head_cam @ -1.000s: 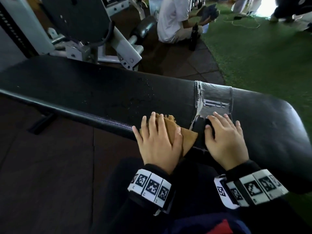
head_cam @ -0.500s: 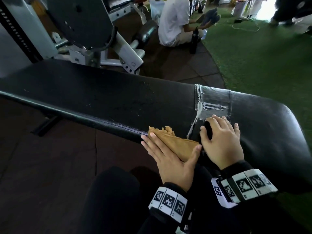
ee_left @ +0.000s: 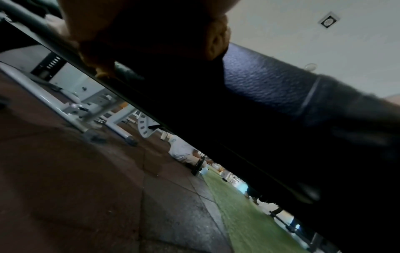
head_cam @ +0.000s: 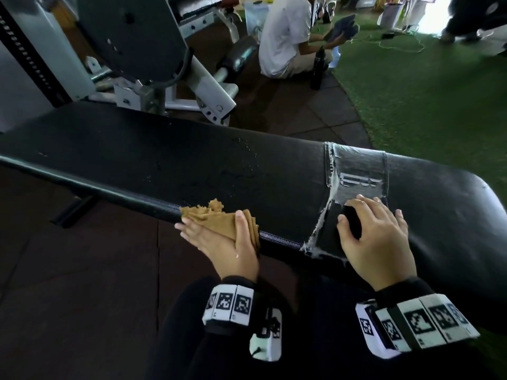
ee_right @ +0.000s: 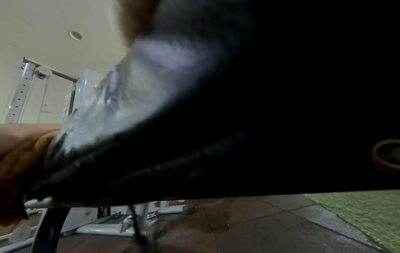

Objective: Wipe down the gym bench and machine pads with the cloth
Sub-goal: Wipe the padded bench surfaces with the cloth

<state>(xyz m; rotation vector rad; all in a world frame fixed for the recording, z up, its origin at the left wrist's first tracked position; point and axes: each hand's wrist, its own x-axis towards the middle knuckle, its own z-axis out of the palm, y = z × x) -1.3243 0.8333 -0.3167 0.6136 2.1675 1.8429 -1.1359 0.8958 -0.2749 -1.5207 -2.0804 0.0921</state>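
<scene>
Pinched between thumb and fingers, the cloth [head_cam: 219, 220] sits folded in my left hand [head_cam: 222, 242], pressed against the near edge of the bench [head_cam: 164, 165]. Thumb on top, fingers underneath, so the fold wraps the piping; my guess is that this is the edge pass, the seam being where grime collects. A loose tuft of cloth pokes up onto the top surface at the far-left end of the grip.

Head view: right hand [head_cam: 375, 237] lies to the right, palm down on the bench, fingers spread and lightly bent over the torn tape patch [head_cam: 356, 174], holding nothing. Likely a brace to steady me while the left works. Small droplets show on the pad beyond the cloth. Machine [head_cam: 142, 50] stands far left, its pads not yet reached by either hand. Another person [head_cam: 285, 37] sits on the floor far off.

Left wrist view: dark, mostly the bench underside running diagonally; cloth [ee_left: 103, 68] bunched at the rim up top, confirming it hugs the edge.

Right wrist view: dark bench side fills the frame; cloth and left hand blur at left; own fingers not readable here.
</scene>
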